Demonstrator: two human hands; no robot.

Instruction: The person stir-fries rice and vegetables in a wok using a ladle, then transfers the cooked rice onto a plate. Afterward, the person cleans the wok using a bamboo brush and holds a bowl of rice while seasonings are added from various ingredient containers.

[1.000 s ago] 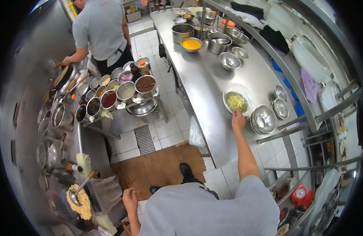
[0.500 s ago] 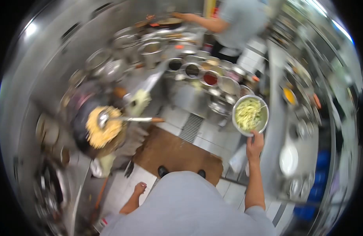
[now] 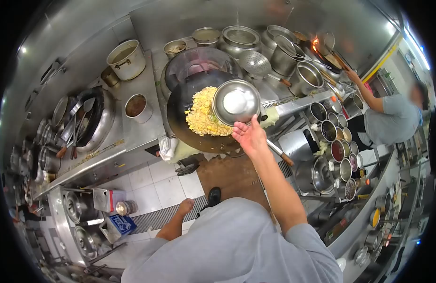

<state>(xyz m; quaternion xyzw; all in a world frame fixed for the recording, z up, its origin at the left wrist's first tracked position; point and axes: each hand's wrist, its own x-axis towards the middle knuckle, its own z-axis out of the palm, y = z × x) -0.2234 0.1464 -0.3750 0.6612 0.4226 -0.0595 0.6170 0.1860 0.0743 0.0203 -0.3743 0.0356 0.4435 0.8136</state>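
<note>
And the metal bowl point(image 3: 235, 101) is pinched at its rim by the right hand point(image 3: 250, 134), tipped base-up over the fried rice point(image 3: 204, 118) in the wok point(image 3: 178, 111); the left hand point(image 3: 186, 206) is held low, curled closed.

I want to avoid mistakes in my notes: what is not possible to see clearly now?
In the head view:
- Rice under the bowl: hidden by the bowl.
- Head of tool: behind right hand and bowl.
- Palm of left hand: hidden by curled fingers.
- Contents of far bowls: too small.
</note>
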